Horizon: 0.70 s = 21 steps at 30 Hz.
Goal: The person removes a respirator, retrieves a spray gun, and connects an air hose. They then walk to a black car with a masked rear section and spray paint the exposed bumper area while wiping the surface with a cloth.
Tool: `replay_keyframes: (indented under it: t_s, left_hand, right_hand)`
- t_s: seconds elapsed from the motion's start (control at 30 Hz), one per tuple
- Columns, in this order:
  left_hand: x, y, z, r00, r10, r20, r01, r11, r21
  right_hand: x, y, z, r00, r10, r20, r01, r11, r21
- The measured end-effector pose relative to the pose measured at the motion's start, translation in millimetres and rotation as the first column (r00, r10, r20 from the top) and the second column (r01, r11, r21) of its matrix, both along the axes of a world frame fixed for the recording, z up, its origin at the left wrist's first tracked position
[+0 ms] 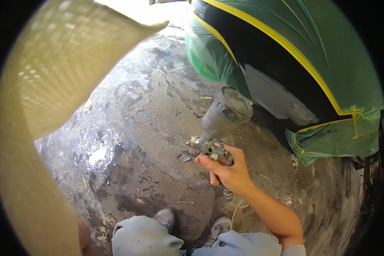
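Observation:
My right hand (228, 170) is wrapped round the handle of a metal spray gun (210, 147), holding it over the floor. A grey, paint-stained cup (222, 115) stands tilted on top of the gun. The gun's nozzle points left, away from a black vehicle panel (260, 51). On that panel is a dull grey patch (277, 94). A thin pale air hose (236, 208) hangs below the handle. My left hand is out of sight; only a bit of skin, perhaps my left arm (85, 235), shows behind a woven straw brim (68, 59).
Green plastic sheeting (345, 51), edged with yellow tape (281, 40), covers the vehicle around the black panel. The rough floor (158, 115) has wet, shiny spots and scattered debris. My shoes (165, 218) stand close below the gun. The straw brim blocks the left side.

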State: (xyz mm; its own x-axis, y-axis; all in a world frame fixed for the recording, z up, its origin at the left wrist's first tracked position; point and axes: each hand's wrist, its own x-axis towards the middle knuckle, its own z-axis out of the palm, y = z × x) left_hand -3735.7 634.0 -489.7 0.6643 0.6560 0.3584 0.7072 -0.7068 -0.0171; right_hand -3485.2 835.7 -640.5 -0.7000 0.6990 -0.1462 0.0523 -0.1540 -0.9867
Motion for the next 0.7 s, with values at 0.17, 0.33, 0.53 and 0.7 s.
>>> replay_keyframes:
  t_s: [0.17, 0.33, 0.53, 0.7]
  left_hand:
    - [21.3, 3.4, 23.6, 0.986, 0.045, 0.159, -0.044, 0.999, -0.008]
    - [45.5, -0.4, 14.9, 0.636, 0.349, 0.688, -0.441, 0.896, -0.046]
    - [19.1, 53.5, -88.1, 0.852, 0.486, 0.192, -0.126, 0.548, -0.827]
    - [52.6, 107.9, -153.2, 0.811, 0.546, 0.211, -0.026, 0.394, -0.919]
  right_hand:
    - [-4.7, -11.2, -2.5, 0.998, -0.059, -0.005, 0.059, 0.997, -0.040]
    - [-35.1, 6.0, 20.9, 0.972, -0.013, -0.236, 0.007, 1.000, -0.026]
    - [-52.9, 13.7, 32.0, 0.970, -0.002, -0.244, 0.013, 0.999, 0.043]
    - [-38.8, 22.9, 22.9, 0.967, 0.008, -0.253, 0.002, 0.999, 0.039]
